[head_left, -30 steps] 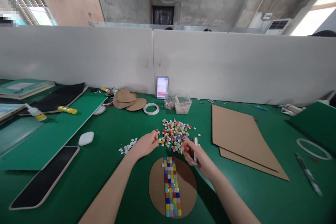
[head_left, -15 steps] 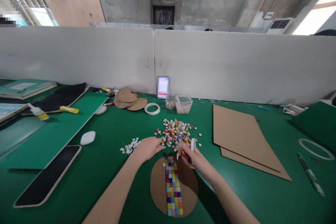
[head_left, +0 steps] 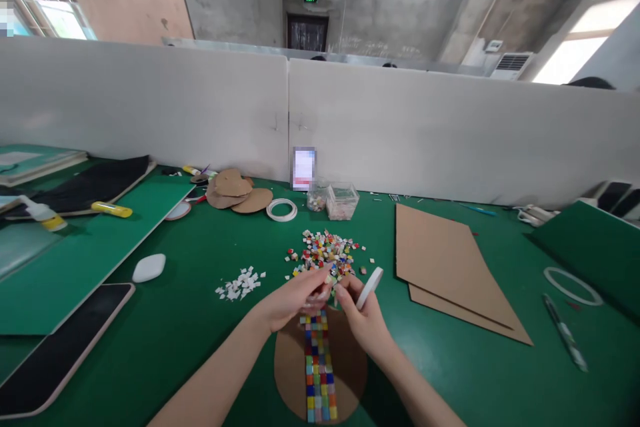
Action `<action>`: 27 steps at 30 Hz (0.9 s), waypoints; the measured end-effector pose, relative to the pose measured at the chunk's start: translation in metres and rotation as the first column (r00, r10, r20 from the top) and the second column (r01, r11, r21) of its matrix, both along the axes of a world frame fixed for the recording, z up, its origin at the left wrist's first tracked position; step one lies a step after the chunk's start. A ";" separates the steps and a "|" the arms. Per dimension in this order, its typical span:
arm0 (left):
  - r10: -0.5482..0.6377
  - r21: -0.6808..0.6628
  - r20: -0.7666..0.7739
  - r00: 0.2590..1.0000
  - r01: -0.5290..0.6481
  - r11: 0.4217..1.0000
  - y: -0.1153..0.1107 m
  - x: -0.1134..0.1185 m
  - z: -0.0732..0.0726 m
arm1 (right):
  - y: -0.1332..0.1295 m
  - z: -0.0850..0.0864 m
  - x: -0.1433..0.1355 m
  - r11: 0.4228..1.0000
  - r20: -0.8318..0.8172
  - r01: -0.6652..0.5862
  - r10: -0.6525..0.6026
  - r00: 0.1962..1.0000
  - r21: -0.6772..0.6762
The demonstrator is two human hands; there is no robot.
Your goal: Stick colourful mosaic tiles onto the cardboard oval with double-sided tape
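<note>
My left hand (head_left: pixel 305 295) is closed in a pinch, with what looks like a small blue mosaic tile (head_left: pixel 333 268) at its fingertips. Close beside it, my right hand (head_left: pixel 364 312) has a narrow roll of white tape (head_left: pixel 370 287) held upright against its fingers; its thumb and fingertip meet near the left hand's fingers. Both hands hover over the top of a round cardboard disc (head_left: pixel 290 373). Down the disc's middle runs a strip of colourful square tiles (head_left: pixel 319 367). Just beyond the fingers lies a pile of loose mosaic tiles (head_left: pixel 325 247).
White paper bits (head_left: pixel 241 284) lie left of the hands. Farther back are cardboard discs (head_left: pixel 233 190), a tape roll (head_left: pixel 281 209) and a clear box (head_left: pixel 343 201). Cardboard sheets (head_left: pixel 445 260) and a pen (head_left: pixel 565 332) lie right; a phone (head_left: pixel 65 347) and white case (head_left: pixel 149 268) left.
My left hand has come off the table by the pile and moved right, up to the right hand. The right hand has turned, tilting the tape roll. The view has shifted slightly.
</note>
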State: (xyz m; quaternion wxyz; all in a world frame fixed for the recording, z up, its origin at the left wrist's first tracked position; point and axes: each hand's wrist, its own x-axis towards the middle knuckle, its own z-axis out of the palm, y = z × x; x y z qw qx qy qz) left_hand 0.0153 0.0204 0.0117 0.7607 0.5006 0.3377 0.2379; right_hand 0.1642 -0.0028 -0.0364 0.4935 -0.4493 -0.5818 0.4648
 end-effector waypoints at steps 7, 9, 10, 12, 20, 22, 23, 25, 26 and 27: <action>-0.024 -0.140 0.045 0.999 0.030 0.990 0.001 0.005 -0.014 | 0.000 -0.003 0.007 0.994 0.315 -0.021 -0.015 0.949 0.112; -0.039 -0.211 0.070 0.997 0.053 0.976 0.002 0.004 -0.018 | 0.001 -0.005 0.008 0.986 0.358 -0.057 -0.002 0.934 0.154; -0.047 -0.228 0.080 0.996 0.064 0.972 0.002 0.004 -0.019 | 0.002 -0.005 0.009 0.983 0.373 -0.072 0.003 0.928 0.171; -0.054 -0.225 0.089 0.995 0.072 0.972 0.002 0.005 -0.021 | 0.002 -0.005 0.010 0.977 0.409 -0.079 -0.009 0.913 0.198; 0.030 0.040 -0.128 0.991 -0.025 0.999 0.001 0.004 -0.012 | 0.001 -0.005 0.004 0.981 0.400 0.008 -0.086 0.912 0.194; 0.042 0.113 -0.191 0.981 -0.020 0.993 0.002 0.001 -0.009 | 0.000 -0.005 0.000 0.980 0.384 0.021 -0.097 0.918 0.198; 0.033 0.132 -0.204 0.978 -0.006 0.991 0.003 -0.001 -0.008 | -0.001 -0.005 -0.001 0.980 0.376 0.018 -0.092 0.922 0.196; 0.002 0.149 -0.209 0.978 0.030 0.988 0.005 -0.006 -0.004 | -0.001 -0.005 -0.003 0.983 0.347 0.020 -0.082 0.934 0.181; -0.006 0.160 -0.204 0.979 0.039 0.986 0.006 -0.009 -0.002 | 0.000 -0.006 -0.003 0.986 0.323 0.044 -0.096 0.942 0.164; 0.001 0.176 -0.195 0.981 0.034 0.984 0.009 -0.014 0.000 | 0.001 -0.007 -0.001 0.986 0.293 0.087 -0.127 0.948 0.143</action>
